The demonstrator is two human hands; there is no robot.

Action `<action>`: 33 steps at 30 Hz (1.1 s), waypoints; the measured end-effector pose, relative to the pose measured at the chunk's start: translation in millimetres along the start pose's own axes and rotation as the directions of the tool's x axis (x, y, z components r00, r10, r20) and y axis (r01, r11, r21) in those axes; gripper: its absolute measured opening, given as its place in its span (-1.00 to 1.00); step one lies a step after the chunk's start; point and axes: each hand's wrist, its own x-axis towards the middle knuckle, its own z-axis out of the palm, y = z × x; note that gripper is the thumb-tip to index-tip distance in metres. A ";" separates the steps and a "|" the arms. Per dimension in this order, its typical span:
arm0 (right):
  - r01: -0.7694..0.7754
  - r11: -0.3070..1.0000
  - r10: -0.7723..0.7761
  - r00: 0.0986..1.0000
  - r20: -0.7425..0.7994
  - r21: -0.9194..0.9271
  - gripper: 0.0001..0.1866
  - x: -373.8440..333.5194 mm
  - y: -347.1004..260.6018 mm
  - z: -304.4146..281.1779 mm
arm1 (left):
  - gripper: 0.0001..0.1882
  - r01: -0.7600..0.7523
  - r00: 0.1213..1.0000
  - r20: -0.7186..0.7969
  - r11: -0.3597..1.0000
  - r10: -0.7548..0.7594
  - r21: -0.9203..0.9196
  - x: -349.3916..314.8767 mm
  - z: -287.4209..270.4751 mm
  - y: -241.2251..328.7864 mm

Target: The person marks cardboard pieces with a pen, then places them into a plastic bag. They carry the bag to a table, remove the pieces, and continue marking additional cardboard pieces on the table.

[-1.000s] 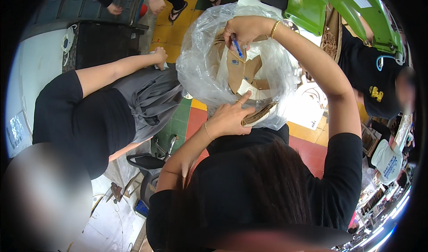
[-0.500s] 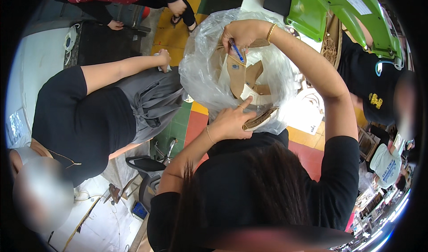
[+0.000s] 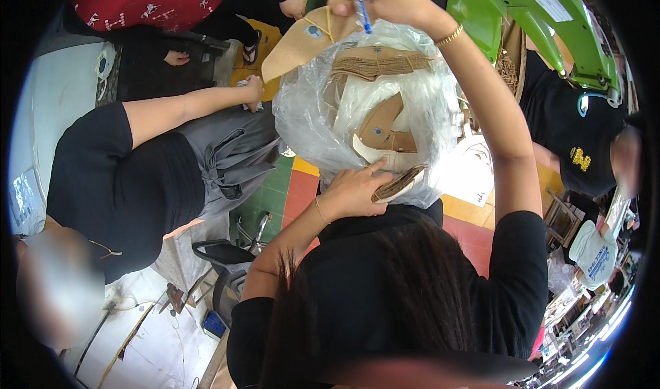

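Clear plastic bag: one, holding brown cardboard cut-outs, exact number not countable; one cardboard piece lifted out above it. Blue pen: one. Gold bracelets: two, one on the raised wrist, one on the lower. Green moulded panels: two. Other people: three.

Clear bag, brown cardboard, blue pen
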 end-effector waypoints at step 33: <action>-0.147 0.716 0.397 0.889 0.226 -0.682 -0.73 -139.1 98.6 120.5 | -0.44 -0.036 0.999 -0.023 0.993 0.039 0.113 -6.1 1.4 8.0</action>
